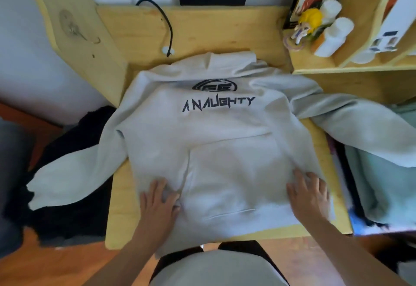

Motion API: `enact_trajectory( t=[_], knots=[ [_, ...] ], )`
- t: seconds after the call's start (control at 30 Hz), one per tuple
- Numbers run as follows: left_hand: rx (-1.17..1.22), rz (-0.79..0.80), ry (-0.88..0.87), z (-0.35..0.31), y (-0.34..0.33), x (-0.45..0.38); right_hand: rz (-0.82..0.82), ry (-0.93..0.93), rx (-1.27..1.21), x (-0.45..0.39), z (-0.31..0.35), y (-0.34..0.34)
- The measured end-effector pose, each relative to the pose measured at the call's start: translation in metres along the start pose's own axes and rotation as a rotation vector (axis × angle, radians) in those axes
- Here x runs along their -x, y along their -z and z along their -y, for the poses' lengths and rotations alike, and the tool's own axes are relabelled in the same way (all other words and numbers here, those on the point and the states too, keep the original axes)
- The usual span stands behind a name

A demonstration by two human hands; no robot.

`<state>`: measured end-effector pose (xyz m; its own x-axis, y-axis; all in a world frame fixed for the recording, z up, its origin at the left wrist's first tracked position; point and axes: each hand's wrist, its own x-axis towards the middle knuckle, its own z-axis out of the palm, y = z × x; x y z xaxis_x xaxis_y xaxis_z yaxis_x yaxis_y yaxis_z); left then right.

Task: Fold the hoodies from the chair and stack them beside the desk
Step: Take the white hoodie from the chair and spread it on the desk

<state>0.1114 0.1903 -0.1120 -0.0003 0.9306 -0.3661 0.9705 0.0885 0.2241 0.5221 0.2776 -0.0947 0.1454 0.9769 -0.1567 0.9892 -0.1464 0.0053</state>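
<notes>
Single head view, wide-angle, looking steeply down, close over desk; near desk edge toward bottom.

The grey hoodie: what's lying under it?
The grey hoodie lies on the wooden desk; its sleeves hang past both edges. Both hands press on it. Anything beneath stays covered.

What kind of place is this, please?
Probably a bedroom or dorm study corner: a wooden desk with side shelves, a figurine, and a hoodie spread for folding.
</notes>
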Motion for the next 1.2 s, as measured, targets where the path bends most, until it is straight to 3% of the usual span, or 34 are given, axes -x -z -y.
enact_trajectory(
  t=[0.07,0.23,0.37,0.47,0.57,0.67,0.73,0.8,0.9,0.97,1.1,1.13,1.2],
  knots=[
    [-0.001,-0.036,-0.042,0.002,0.009,-0.004,-0.016,-0.059,0.005,0.019,-0.001,0.003],
    [-0.054,0.023,-0.023,0.030,0.019,0.007,0.176,-0.090,0.038,0.080,0.004,0.000],
    [-0.204,0.115,0.013,0.030,0.026,0.016,0.212,-0.028,-0.089,0.057,0.005,0.019],
    [-0.212,0.156,-0.002,-0.003,0.041,0.008,0.146,-0.308,-0.360,0.011,-0.007,0.060],
    [-0.062,0.148,-0.072,-0.043,0.046,-0.011,-0.069,-0.602,-0.643,-0.041,-0.043,0.108],
    [0.021,0.195,-0.136,-0.090,0.046,-0.028,-0.257,-0.942,-1.238,-0.090,-0.106,0.140],
    [0.060,0.225,-0.159,-0.119,0.046,-0.033,-0.273,-1.125,-1.696,-0.113,-0.142,0.141],
    [0.094,0.222,-0.159,-0.166,0.042,-0.042,-0.144,-1.211,-1.871,-0.136,-0.169,0.143],
    [0.163,0.196,-0.195,-0.239,0.040,-0.061,0.074,-1.136,-1.896,-0.162,-0.186,0.148],
    [0.201,0.181,-0.232,-0.284,0.041,-0.078,0.077,-0.994,-1.926,-0.171,-0.190,0.169],
    [0.223,0.305,-0.210,-0.346,0.036,-0.097,-0.292,-0.612,-1.850,-0.176,-0.217,0.231],
    [0.185,0.364,-0.181,-0.352,0.031,-0.100,-0.382,-0.573,-1.841,-0.177,-0.231,0.240],
    [0.001,0.462,-0.151,-0.357,0.021,-0.103,-0.477,-0.677,-1.771,-0.187,-0.267,0.241]
  ],
)
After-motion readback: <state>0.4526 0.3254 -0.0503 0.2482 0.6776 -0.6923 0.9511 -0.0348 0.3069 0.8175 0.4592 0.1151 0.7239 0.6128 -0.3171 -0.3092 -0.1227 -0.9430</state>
